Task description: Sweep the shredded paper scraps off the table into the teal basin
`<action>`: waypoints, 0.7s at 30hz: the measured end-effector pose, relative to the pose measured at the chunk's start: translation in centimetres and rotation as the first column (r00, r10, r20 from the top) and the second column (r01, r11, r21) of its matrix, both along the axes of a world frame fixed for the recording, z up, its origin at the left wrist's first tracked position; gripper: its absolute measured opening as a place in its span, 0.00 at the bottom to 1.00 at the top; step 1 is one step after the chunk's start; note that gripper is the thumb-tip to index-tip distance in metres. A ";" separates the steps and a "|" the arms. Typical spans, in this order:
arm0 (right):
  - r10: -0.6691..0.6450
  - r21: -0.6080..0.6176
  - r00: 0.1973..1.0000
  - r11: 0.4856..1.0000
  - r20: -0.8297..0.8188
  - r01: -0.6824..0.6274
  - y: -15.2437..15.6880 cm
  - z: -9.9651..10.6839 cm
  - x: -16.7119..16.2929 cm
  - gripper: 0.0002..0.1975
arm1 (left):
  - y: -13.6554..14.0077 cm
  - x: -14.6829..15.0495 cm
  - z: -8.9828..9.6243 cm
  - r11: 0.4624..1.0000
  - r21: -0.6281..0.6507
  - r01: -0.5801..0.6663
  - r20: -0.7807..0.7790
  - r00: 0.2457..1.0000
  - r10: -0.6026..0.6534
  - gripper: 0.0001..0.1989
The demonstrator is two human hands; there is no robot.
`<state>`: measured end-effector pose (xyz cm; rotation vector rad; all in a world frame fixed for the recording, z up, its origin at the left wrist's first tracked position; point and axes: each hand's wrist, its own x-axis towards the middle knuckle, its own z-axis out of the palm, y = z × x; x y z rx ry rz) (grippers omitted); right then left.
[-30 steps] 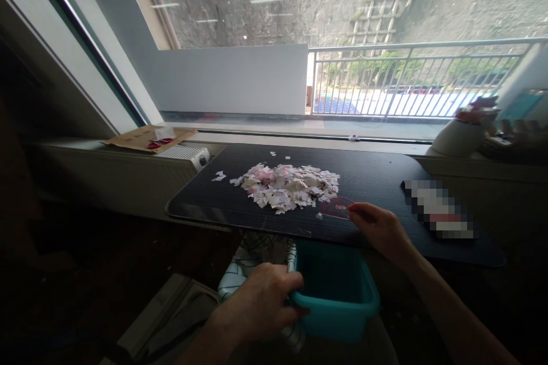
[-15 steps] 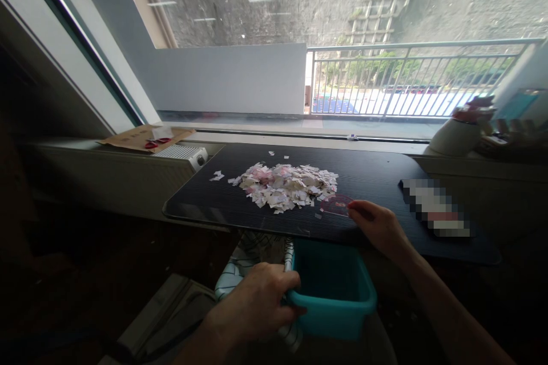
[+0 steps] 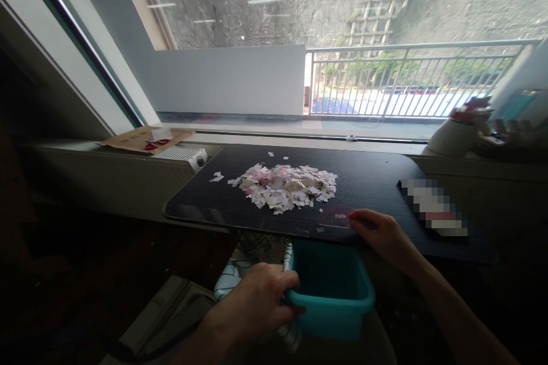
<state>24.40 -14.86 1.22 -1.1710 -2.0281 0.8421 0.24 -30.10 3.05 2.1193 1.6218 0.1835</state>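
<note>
My right hand pinches the right end of a see-through pinkish protractor lying low over the dark tabletop. A small scrap of paper is by the protractor's lower left edge. To its upper left spreads a heap of cut paper scraps, mostly white with some pink. My left hand is closed round the rim of a turquoise plastic bin below the table's front edge. Beside that bin, partly behind the hand, is a white fabric basket with dark lines. The bin's inside looks dark.
A black table stands against the window sill. Red scissors lie on a brown paper envelope at left, by a radiator. A blurred-out object rests at the table's right, and a white figurine on the sill.
My right hand has drawn the protractor slightly toward the front edge, away from the heap, and a small scrap has shifted with it. My left hand and the bin stay put.
</note>
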 end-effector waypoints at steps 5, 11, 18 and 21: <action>0.048 -0.044 0.999 0.998 0.003 -0.047 -1.2 0.6 1.1 0.11 | 0.0 0.0 0.0 1.000 0.009 -0.007 0.017 1.000 0.007 0.04; -0.091 0.095 0.996 0.991 -0.011 0.092 0.8 -0.2 0.2 0.12 | 0.4 0.7 0.5 0.999 0.007 0.039 -0.012 0.999 -0.039 0.06; -0.004 0.133 0.999 0.991 0.038 -0.001 1.8 -0.5 -2.6 0.13 | 1.0 1.9 -0.2 0.991 0.074 0.114 -0.048 0.993 -0.111 0.11; -0.056 0.194 0.996 0.980 0.070 0.042 1.9 0.2 -3.3 0.13 | 1.1 2.4 -0.6 0.985 0.091 0.149 -0.053 0.988 -0.145 0.12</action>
